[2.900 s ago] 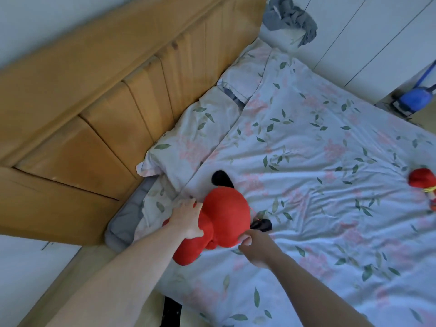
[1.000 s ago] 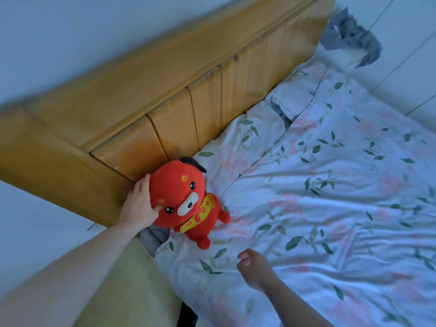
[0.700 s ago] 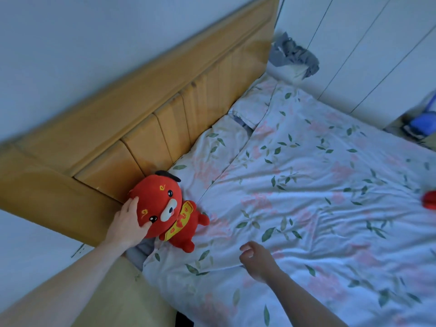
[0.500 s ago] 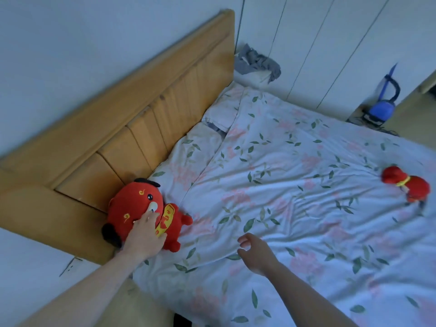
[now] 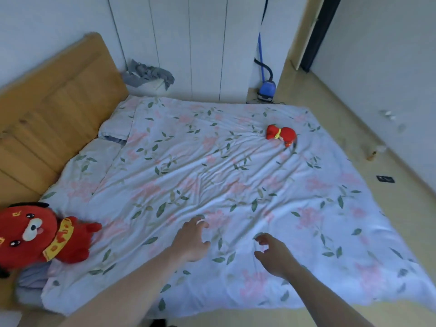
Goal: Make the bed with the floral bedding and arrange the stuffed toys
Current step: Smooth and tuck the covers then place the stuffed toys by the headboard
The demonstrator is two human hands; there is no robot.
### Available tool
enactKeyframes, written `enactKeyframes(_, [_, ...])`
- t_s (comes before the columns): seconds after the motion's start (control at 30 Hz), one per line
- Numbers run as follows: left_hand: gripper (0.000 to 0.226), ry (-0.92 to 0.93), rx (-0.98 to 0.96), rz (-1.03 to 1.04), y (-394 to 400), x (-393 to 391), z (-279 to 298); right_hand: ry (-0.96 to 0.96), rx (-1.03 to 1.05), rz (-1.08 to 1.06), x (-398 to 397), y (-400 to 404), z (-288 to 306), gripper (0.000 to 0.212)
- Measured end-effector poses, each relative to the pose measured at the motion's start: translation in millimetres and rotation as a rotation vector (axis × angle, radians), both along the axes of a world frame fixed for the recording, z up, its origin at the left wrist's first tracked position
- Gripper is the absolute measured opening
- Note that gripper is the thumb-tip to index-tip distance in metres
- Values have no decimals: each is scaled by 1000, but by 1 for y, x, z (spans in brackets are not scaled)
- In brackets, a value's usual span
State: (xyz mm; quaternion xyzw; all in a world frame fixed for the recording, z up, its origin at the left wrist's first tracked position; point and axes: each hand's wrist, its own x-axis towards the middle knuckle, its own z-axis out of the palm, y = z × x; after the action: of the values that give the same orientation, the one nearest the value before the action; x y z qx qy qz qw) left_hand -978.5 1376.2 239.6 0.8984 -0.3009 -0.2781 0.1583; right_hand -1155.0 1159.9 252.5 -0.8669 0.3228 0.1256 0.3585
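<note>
The floral duvet (image 5: 212,180) lies spread over the bed, with some wrinkles in the middle. A large red stuffed toy (image 5: 35,234) sits propped at the near left end by the wooden headboard (image 5: 54,114). A small red stuffed toy (image 5: 282,134) lies on its side at the far right of the duvet. My left hand (image 5: 191,239) hovers over the duvet with fingers loosely spread, holding nothing. My right hand (image 5: 274,252) hovers beside it, fingers loosely curled, holding nothing. Two floral pillows (image 5: 94,159) lie along the headboard.
White wardrobe doors (image 5: 200,43) stand behind the bed. Grey clothes (image 5: 146,75) are piled at the far corner by the headboard. A blue vacuum cleaner (image 5: 266,88) stands past the bed. Wooden floor (image 5: 382,175) runs along the right with a small dark object (image 5: 385,178) on it.
My left hand let go of the large red toy, now resting by the headboard, and moved right over the duvet. My view swung right toward the small toy.
</note>
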Motion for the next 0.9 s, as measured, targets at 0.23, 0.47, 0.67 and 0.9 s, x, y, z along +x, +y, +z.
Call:
enactKeyframes(0.23, [57, 38, 23, -81, -110, -74, 10, 13, 50, -152, -112, -116, 9, 42])
enactKeyframes(0.47, [56, 22, 84, -115, -222, -110, -10, 23, 120, -183, -167, -223, 1, 45])
enactKeyframes(0.67, [58, 90, 93, -168, -378, -150, -20, 51, 119, -212, -207, -350, 8, 42])
enactKeyframes(0.9, [59, 96, 4, -289, -580, -228, 3, 61, 89, -281, -267, -495, 8, 45])
